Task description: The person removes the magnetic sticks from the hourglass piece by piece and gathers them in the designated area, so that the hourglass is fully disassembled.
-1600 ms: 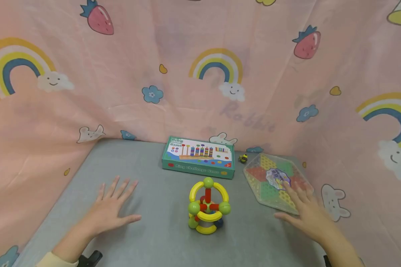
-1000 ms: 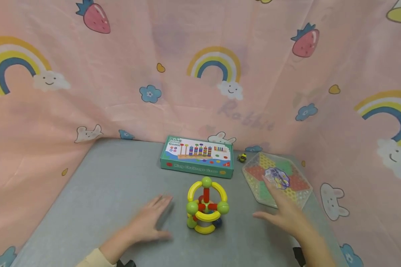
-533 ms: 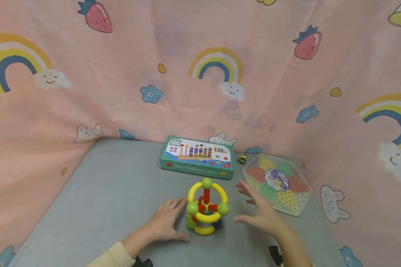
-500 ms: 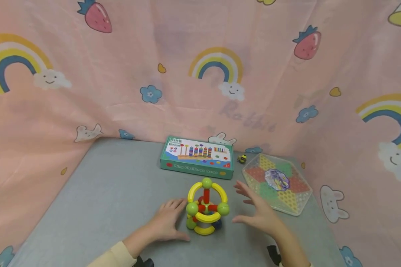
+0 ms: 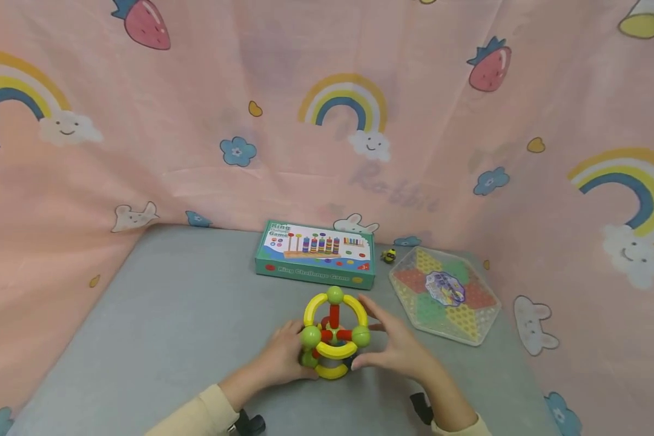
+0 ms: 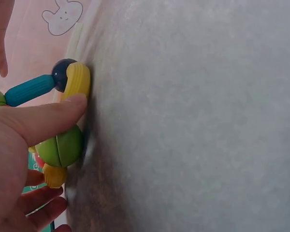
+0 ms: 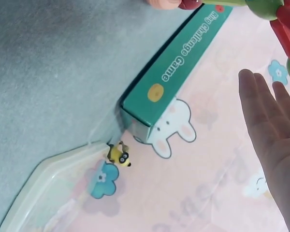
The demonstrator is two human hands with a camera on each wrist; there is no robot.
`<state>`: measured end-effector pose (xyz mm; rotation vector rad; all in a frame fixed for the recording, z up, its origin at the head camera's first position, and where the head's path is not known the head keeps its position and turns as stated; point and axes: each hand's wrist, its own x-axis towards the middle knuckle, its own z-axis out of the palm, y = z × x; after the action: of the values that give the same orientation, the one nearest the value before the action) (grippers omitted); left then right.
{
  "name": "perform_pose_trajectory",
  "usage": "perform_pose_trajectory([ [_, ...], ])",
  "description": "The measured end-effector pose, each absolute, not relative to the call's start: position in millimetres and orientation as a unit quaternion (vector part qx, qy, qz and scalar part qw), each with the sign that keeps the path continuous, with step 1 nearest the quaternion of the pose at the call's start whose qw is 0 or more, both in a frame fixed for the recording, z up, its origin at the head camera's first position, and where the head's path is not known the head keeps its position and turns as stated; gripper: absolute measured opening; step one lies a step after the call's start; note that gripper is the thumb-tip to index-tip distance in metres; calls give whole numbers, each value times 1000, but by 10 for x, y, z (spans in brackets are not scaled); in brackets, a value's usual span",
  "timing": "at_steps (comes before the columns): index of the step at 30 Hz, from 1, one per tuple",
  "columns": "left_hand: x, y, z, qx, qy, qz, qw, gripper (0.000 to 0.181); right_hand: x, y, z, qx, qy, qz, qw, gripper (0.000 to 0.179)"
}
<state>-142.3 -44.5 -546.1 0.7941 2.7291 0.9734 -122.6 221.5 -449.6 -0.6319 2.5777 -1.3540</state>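
Observation:
A ball-and-rod building toy (image 5: 334, 315), with green balls, red rods and yellow curved pieces, stands upright on the grey table. My left hand (image 5: 279, 358) holds its lower left side. In the left wrist view the thumb (image 6: 48, 120) lies on a yellow curved piece (image 6: 78, 80) beside a green ball (image 6: 62, 147), with the fingers behind. My right hand (image 5: 400, 350) is at the toy's right side, thumb and fingers spread around it. The right wrist view shows that hand's fingers (image 7: 258, 104) fairly straight, apart from the parts visible there.
A green Ring Challenge Game box (image 5: 315, 254) lies behind the toy. A small yellow-and-black bee figure (image 5: 389, 255) sits to its right. Farther right is a clear hexagonal game case (image 5: 435, 332). A pink printed cloth (image 5: 283, 181) hangs behind the grey table (image 5: 196, 290).
Both hands have moved inward from the table's sides to the toy. The left hand has taken hold of its lower left; the right has come in from over the hexagonal case.

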Motion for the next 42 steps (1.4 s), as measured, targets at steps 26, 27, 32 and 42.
perform_pose_trajectory([
  [26,-2106,-704,-4876,170,813,523,193,39,-1267,2225,-4571,-172,876,-449,42,105],
  [27,-2123,-700,-4799,160,809,533,189,36,-1260,2229,-4574,-172,875,-450,43,105],
  [32,-2126,-593,-4517,138,812,530,202,40,-1217,2235,-4596,-169,874,-452,55,105],
  [42,-2111,-441,-4353,174,823,486,237,40,-1236,2213,-4579,-186,875,-446,37,103],
])
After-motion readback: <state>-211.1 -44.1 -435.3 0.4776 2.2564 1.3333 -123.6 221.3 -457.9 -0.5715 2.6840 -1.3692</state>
